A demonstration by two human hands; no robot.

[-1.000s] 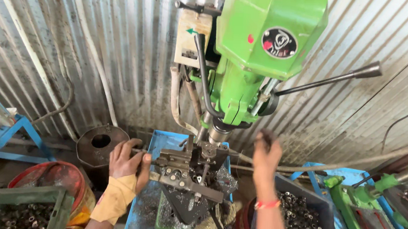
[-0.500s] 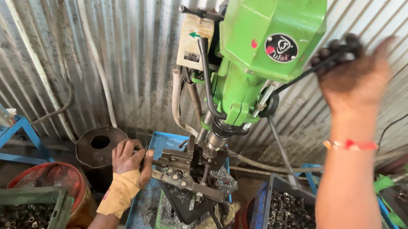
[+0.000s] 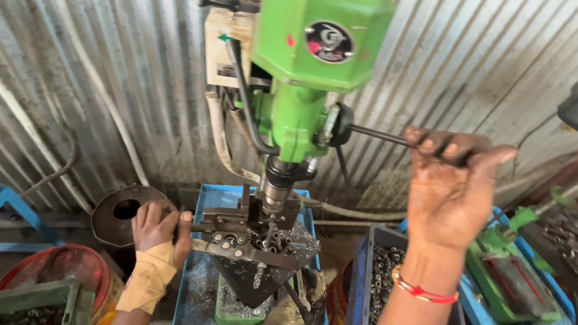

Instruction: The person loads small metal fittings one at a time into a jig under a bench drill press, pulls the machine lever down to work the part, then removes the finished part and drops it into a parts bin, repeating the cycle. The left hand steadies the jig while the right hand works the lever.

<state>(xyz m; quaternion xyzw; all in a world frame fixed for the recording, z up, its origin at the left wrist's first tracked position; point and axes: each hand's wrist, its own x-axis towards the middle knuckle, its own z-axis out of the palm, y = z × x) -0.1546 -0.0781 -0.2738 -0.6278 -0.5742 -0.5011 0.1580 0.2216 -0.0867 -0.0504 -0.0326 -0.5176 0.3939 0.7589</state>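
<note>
Right in the middle stands a big green drill (image 3: 311, 61) against a wavy tin wall (image 3: 70, 63). Under it sits a blue tray (image 3: 196, 293) full of grey metal chips. A dark box (image 3: 379, 286) of small metal rings waits to the right, and a red tub (image 3: 61, 268) is low on the left.

The drill tip (image 3: 274, 199) is just above the clamp (image 3: 248, 242), maybe touching the part in it; the view is too crowded to be sure. So the hole looks like it is only starting, or about to start. Many rings in the box seem left to do.

The right hand (image 3: 448, 196) is closed around the end of the long lever (image 3: 380, 137) that sticks out from the drill's side. Its grip is tight, fingers curled over the bar. The left hand (image 3: 157, 226), with a tan wrap on the wrist, is closed on the clamp's handle at the tray's left edge.
</note>
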